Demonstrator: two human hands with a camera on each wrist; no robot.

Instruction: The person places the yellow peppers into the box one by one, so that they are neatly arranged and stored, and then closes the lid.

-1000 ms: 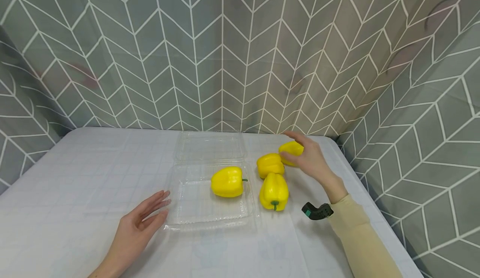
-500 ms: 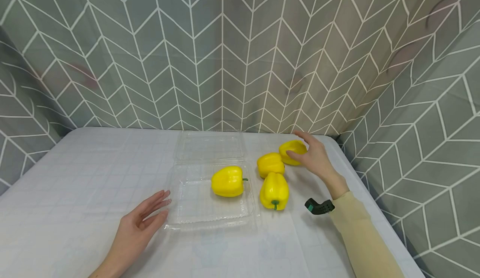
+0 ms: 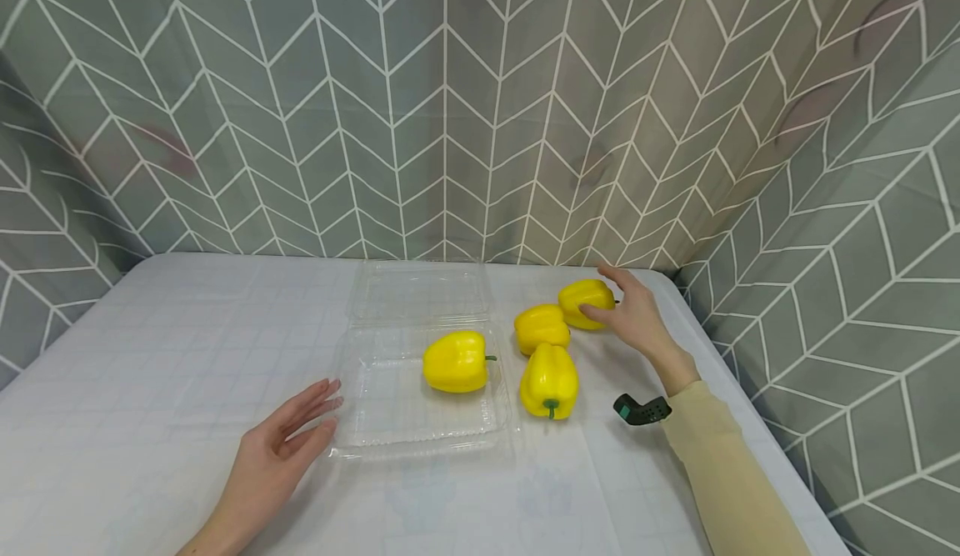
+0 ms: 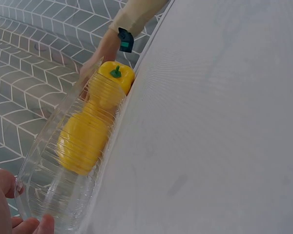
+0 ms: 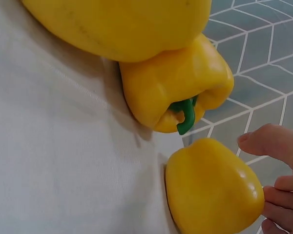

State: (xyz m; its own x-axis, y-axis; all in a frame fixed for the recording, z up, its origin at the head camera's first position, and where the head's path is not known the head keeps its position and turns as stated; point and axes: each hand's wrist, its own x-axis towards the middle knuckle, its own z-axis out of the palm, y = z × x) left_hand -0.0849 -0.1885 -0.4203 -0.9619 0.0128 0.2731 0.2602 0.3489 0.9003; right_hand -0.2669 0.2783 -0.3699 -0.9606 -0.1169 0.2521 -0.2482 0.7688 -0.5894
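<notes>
A clear plastic clamshell container (image 3: 420, 435) lies with its lid folded back on the table. Inside its right half sits one yellow bell pepper (image 3: 455, 362), lying on its side with the stem to the right. My left hand (image 3: 273, 456) rests at the container's left side, fingers extended, fingertips at the rim. On the right my right hand (image 3: 633, 314) is spread behind and beside the farthest yellow bell pepper (image 3: 585, 303). In the right wrist view, the thumb stands apart from that pepper (image 5: 212, 190), while the other fingers lie close to its far side.
Two more yellow bell peppers stand between the container and my right hand: a middle one (image 3: 540, 328) and a nearer one (image 3: 549, 381). The white-covered table (image 3: 150, 356) meets a grey patterned curtain (image 3: 420, 122) at the back and right. A black strap (image 3: 642, 410) hangs by the right sleeve.
My right hand has shifted slightly right. The farthest pepper has turned a little, and its stem now shows at the right. The left hand and container have stayed put.
</notes>
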